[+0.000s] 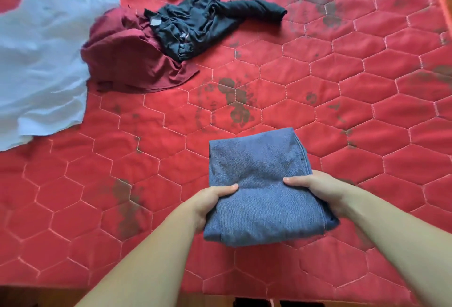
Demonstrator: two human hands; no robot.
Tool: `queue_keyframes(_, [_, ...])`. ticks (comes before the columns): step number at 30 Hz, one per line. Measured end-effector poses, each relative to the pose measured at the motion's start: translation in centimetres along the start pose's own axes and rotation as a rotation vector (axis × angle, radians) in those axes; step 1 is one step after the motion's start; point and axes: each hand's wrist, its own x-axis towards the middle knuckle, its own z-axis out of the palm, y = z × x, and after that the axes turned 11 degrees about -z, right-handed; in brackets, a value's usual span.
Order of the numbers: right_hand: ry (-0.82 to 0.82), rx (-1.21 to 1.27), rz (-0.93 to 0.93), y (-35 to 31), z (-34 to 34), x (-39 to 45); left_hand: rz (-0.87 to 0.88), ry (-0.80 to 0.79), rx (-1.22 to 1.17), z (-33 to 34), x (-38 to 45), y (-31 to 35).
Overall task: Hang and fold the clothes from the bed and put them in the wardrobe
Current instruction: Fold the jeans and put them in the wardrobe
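A wide bed covered by a red quilted spread (342,116) stitched in pale hexagons fills nearly the whole view, with faded dark floral prints scattered over it. Near the front edge lies a folded bundle of blue denim (259,184), squared up into a thick rectangle. Well apart from it, toward the far left, a crumpled dark maroon garment (127,62) sits in a heap. A rumpled black garment with a long sleeve (203,13) stretched out to the right overlaps the maroon one's far edge. Just left of the maroon heap, touching it, spreads a loose white cloth (41,62) running off the left side.
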Motion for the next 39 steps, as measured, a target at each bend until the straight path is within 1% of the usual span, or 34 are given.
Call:
queue_keyframes(2, [-0.048,-0.027,-0.047,-3.1,2.5,-2.0,0.049,0.003,-0.033,-1.4,-4.4,-0.1])
queue_keyframes(4, [-0.1,-0.047,-0.117,-7.1,5.1,-4.5,0.14,0.017,-0.064,-2.8,-9.5,0.3])
queue_keyframes(9, [-0.246,-0.17,-0.315,-21.1,11.7,-13.4,0.45,0.054,-0.081,-6.5,-25.7,2.8])
queue_keyframes(12, [-0.343,-0.292,-0.392,-29.3,15.8,-20.3,0.606,0.063,-0.071,-8.2,-36.5,2.6])
queue_keyframes(15, [-0.369,-0.36,-0.476,-35.8,19.7,-26.9,0.771,0.079,-0.161,-8.5,-46.1,1.3])
queue_keyframes(18, [-0.369,-0.442,-0.552,-39.9,23.6,-32.0,0.952,0.144,-0.269,-8.2,-52.8,-0.4])
queue_keyframes(20, [-0.407,-0.496,-0.588,-41.3,25.5,-34.3,0.986,0.194,-0.307,-8.0,-55.4,-1.8])
queue_keyframes(23, [-0.475,-0.533,-0.643,-42.1,26.3,-36.6,1.0,0.284,-0.395,-6.8,-58.0,-4.0])
queue_keyframes(26, [-0.512,-0.535,-0.673,-42.7,25.3,-38.3,1.05,0.365,-0.434,-4.0,-60.2,-5.4])
queue_keyframes(30, [-0.463,-0.49,-0.812,-43.6,23.6,-40.4,1.143,0.474,-0.466,0.5,-62.2,-6.4])
queue_keyframes(33, [-0.532,-0.459,-0.872,-43.2,23.6,-42.3,1.187,0.507,-0.532,2.7,-62.8,-8.4])
queue_keyframes(36, [-0.632,-0.461,-0.904,-42.0,25.5,-43.8,1.266,0.517,-0.675,3.5,-63.5,-11.8])
queue_keyframes(38, [-0.69,-0.504,-0.926,-39.9,28.0,-45.2,1.33,0.613,-0.809,3.0,-64.0,-15.0])
queue_keyframes(39, [-0.716,-0.52,-0.933,-38.8,29.4,-45.9,1.336,0.697,-0.869,2.5,-64.2,-16.8])
